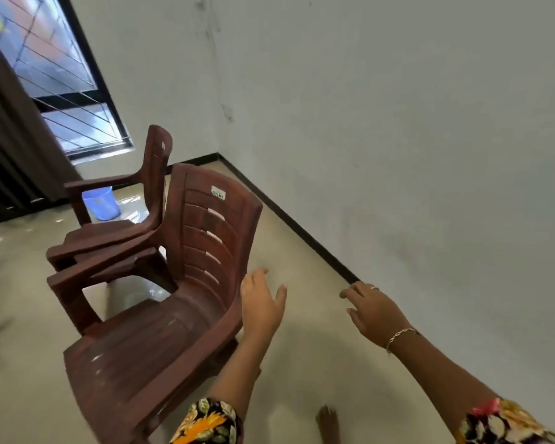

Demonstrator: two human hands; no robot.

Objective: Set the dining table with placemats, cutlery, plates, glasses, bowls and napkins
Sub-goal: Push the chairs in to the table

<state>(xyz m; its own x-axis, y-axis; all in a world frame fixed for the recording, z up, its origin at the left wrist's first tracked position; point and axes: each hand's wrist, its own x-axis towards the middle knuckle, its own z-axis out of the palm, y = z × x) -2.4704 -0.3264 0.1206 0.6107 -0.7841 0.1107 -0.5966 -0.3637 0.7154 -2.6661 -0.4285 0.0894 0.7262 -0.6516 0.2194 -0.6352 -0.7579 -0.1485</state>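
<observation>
Pale wall (398,123) fills the right of my view and meets a beige tiled floor (308,331) along a dark skirting line running from about eleven o'clock down to three. No dining table, placemat, plate, glass, bowl, cutlery or napkin shows anywhere, so the things I am meant to lay out are all out of sight.

What I do have before me is a brown plastic armchair (160,315), with a second chair (131,200) of the same kind just behind it at eleven o'clock, near a blue bucket (101,203) under the window (61,75). The near chair's seat opens toward seven o'clock, its slatted back rising at the one o'clock side; its long axis, front edge to backrest, runs seven to one. It looks tilted in the frame, though my head's angle may account for that.

My left hand (261,302) is open, fingers spread, just beside the outer edge of the backrest; I cannot tell whether it touches. My right hand (373,310), also open and holding nothing, hangs over bare floor at three o'clock, well apart from the chair.

I judge this a seating step alongside the table-laying. Next I would need both hands closed on the backrest or arms, then carry it toward the table, wherever that stands.
</observation>
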